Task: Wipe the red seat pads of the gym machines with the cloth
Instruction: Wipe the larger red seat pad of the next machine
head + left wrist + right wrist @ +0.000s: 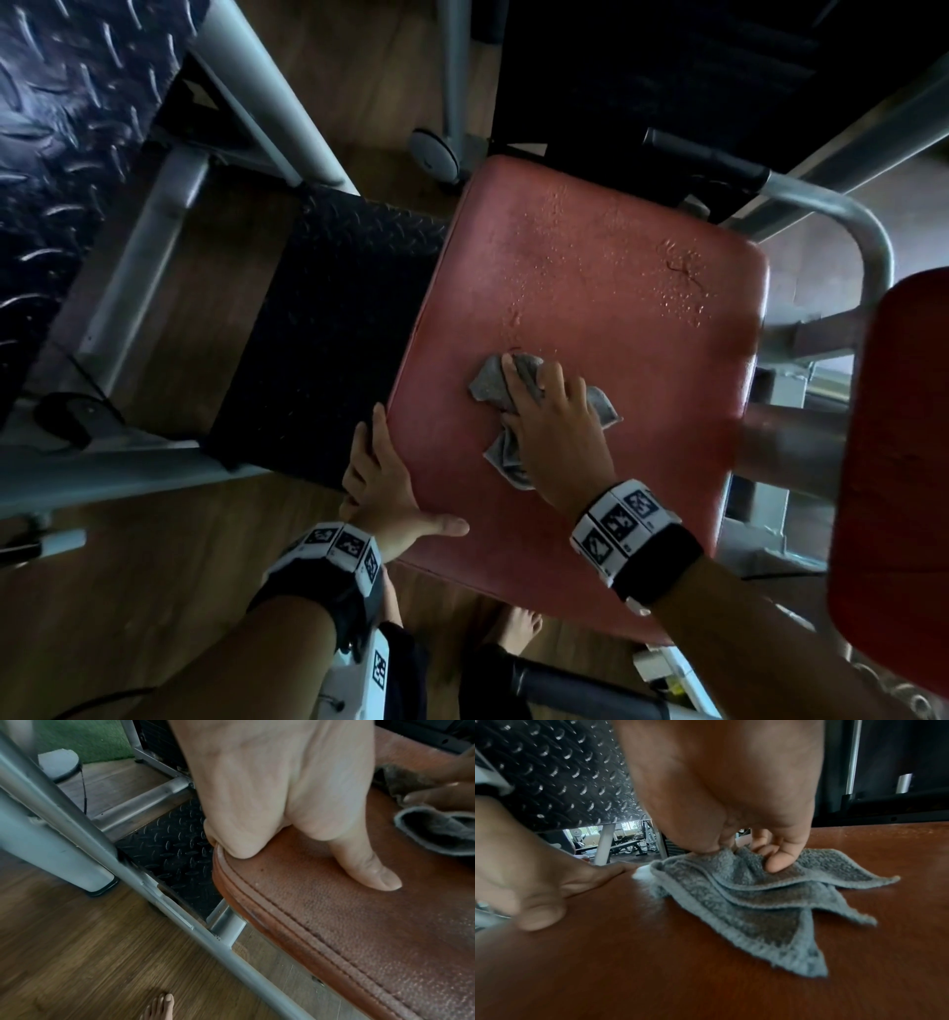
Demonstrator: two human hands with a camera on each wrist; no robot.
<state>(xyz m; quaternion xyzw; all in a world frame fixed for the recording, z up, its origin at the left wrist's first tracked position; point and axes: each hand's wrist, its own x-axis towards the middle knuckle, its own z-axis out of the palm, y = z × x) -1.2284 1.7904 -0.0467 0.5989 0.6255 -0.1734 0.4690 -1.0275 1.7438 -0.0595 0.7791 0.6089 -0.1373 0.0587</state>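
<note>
Wooden floor (128, 591), red seat pad (590, 267), cloth (493, 383)

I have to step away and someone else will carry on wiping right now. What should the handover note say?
Right hand: pressing the grey cloth onto the red seat pad, fingers curled into it, near the pad's middle.
Left hand: gripping the pad's left edge, thumb on top, fingers over the side.
Done: cannot tell for sure; the near part shows no droplets.
Left: droplets still bead on the far part, around a crack in the cover. A second red pad stands at the right, untouched by either hand.
</note>
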